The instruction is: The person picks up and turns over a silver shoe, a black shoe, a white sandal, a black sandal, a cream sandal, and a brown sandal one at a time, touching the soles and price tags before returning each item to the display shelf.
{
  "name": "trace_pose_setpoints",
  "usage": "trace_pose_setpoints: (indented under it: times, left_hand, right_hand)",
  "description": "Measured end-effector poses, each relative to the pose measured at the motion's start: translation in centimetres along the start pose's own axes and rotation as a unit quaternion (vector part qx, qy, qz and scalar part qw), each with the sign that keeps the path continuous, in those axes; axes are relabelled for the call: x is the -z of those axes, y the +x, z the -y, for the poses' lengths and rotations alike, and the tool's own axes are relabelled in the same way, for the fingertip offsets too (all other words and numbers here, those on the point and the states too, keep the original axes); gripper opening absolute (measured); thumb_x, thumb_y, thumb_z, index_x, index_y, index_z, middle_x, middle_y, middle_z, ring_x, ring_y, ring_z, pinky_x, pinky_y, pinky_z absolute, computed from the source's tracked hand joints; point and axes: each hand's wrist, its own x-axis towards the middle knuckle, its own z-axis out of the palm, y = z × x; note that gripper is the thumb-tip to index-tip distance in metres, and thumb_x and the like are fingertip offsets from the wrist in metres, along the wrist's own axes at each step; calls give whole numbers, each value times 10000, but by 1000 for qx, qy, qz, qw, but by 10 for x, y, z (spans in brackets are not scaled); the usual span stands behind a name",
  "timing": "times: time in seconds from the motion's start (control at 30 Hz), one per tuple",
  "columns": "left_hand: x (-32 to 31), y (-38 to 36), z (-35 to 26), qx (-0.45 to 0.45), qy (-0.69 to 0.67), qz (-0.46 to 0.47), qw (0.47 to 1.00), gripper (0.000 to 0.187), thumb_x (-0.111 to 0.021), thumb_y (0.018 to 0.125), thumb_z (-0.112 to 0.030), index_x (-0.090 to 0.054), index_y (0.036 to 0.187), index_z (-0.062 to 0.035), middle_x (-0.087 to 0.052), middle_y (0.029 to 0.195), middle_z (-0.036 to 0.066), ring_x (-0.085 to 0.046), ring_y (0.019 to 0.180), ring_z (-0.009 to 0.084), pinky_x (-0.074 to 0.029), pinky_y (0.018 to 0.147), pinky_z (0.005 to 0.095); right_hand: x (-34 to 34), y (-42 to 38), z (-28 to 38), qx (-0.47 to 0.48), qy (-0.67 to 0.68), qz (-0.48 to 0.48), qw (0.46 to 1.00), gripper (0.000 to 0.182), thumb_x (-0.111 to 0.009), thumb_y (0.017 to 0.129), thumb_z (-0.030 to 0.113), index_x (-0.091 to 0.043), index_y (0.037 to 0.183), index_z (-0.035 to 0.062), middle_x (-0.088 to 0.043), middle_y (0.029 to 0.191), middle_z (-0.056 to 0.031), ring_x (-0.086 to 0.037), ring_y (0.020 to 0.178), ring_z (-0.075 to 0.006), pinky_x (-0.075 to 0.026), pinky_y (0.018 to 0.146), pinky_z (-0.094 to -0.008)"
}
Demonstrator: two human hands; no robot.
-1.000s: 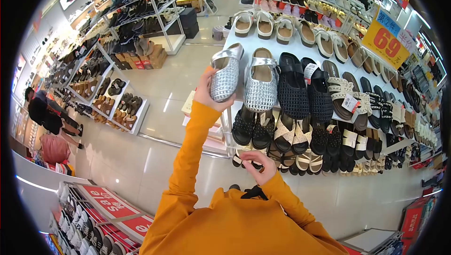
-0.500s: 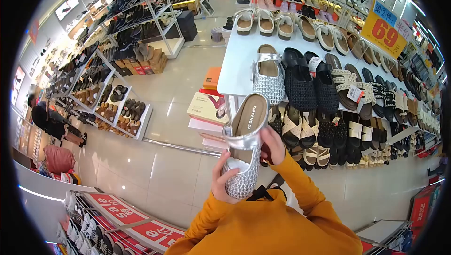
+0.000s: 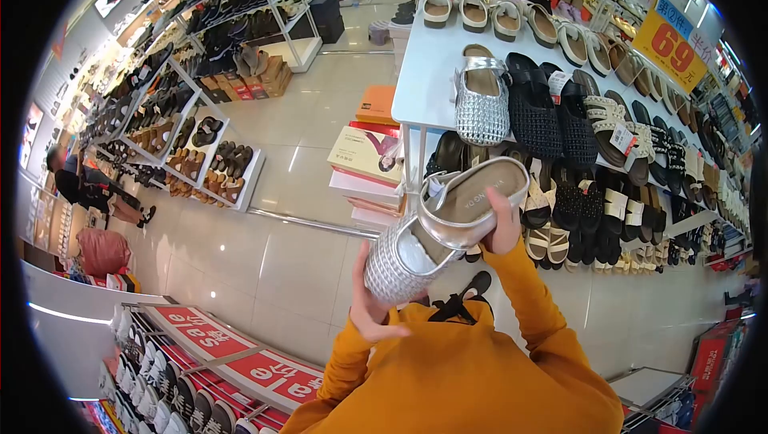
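I hold a silver woven shoe [image 3: 432, 234] in both hands, close to my chest, its opening turned up and its heel toward the display. My left hand [image 3: 370, 306] cups the toe from below. My right hand [image 3: 502, 226] grips the heel end. Both sleeves are orange. The matching silver shoe [image 3: 482, 98] lies on the white display table [image 3: 428, 74] ahead, beside black woven shoes [image 3: 534, 110].
Several sandals fill the table top and the shelf beneath it. Stacked shoe boxes [image 3: 366, 164] stand on the floor at the table's left end. Shoe racks [image 3: 200, 154] line the left. A person [image 3: 88, 190] crouches at far left. A red sale sign [image 3: 232, 358] lies below.
The shoe came off the table top, down to my chest. My right hand joined it at the heel, and the shoe has tilted flatter since half a second ago.
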Motion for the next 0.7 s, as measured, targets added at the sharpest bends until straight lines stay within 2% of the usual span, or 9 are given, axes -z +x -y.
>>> trace_pose_setpoints:
  times: [0.07, 0.1, 0.17, 0.2, 0.3, 0.4, 0.43, 0.57, 0.7]
  left_hand:
    - [-3, -1, -13, 139, -185, -35, 972, 1101, -767, 783, -369, 15, 1532, -168, -190, 1545, 205, -355, 1356, 433, -436, 991, 596]
    - [6, 1, 2, 60, -119, 6, 991, 806, -560, 931, -334, -55, 1528, -143, -257, 1522, 166, -402, 1322, 423, -494, 893, 626]
    - [10, 12, 12, 93, -191, -101, 972, 662, -552, 932, -193, -210, 1486, -74, -355, 1451, 164, -426, 1299, 316, -459, 970, 459]
    - [13, 16, 18, 105, -227, -153, 956, 599, -548, 932, -123, -287, 1465, -39, -404, 1416, 164, -438, 1287, 262, -442, 1008, 375]
    - [25, 24, 33, 29, -11, -169, 985, 459, -566, 918, -107, -463, 1354, -3, -529, 1298, 141, -498, 1186, 218, -416, 996, 340]
    - [16, 32, 18, 19, 52, -160, 986, 415, -593, 909, -114, -511, 1295, 13, -581, 1224, 125, -521, 1139, 193, -386, 1004, 324]
    - [14, 33, 13, -12, 94, -143, 985, 425, -603, 897, -99, -501, 1292, 21, -591, 1201, 127, -542, 1113, 201, -397, 1000, 328]
    - [20, 44, -4, -39, 129, -129, 982, 437, -618, 885, -89, -502, 1291, 21, -594, 1199, 145, -560, 1087, 206, -414, 987, 324]
    - [21, 57, -6, -53, 135, -155, 977, 448, -662, 853, -83, -523, 1265, 23, -604, 1179, 136, -563, 1080, 192, -432, 967, 326]
  right_hand:
    - [15, -5, -1, 26, -94, 48, 994, 348, -609, 915, 159, -525, 1206, -12, -617, 1081, -67, -577, 955, -130, -464, 856, -281]
    - [19, -8, 3, 39, -148, 88, 984, 359, -610, 917, 161, -517, 1217, -13, -611, 1101, -72, -575, 959, -129, -465, 857, -279]
    - [30, -8, 12, 106, -252, 190, 943, 400, -621, 920, 173, -490, 1247, -16, -597, 1142, -89, -565, 966, -123, -468, 853, -280]
    - [43, -9, 12, 62, -238, 153, 957, 400, -619, 923, 186, -493, 1245, -16, -601, 1132, -89, -565, 959, -120, -471, 843, -279]
    - [58, -17, 12, -63, -183, 45, 980, 446, -520, 978, 323, -490, 1259, -23, -616, 1090, -85, -565, 932, -108, -467, 817, -255]
    - [56, -7, 20, -111, -29, 87, 990, 527, -399, 1004, 435, -525, 1212, -32, -618, 1058, -81, -570, 906, -111, -456, 818, -244]
    - [68, 3, 28, -114, -115, 183, 970, 572, -343, 1007, 472, -569, 1126, -39, -624, 1010, -87, -580, 908, -127, -446, 844, -249]
    - [56, -22, 42, -5, -362, 221, 905, 537, -386, 997, 453, -585, 1109, -33, -637, 978, -95, -588, 949, -145, -441, 853, -263]
    - [49, -35, 43, -37, -439, 204, 874, 340, -526, 969, 269, -582, 1127, -27, -645, 896, -69, -566, 827, -108, -446, 752, -237]
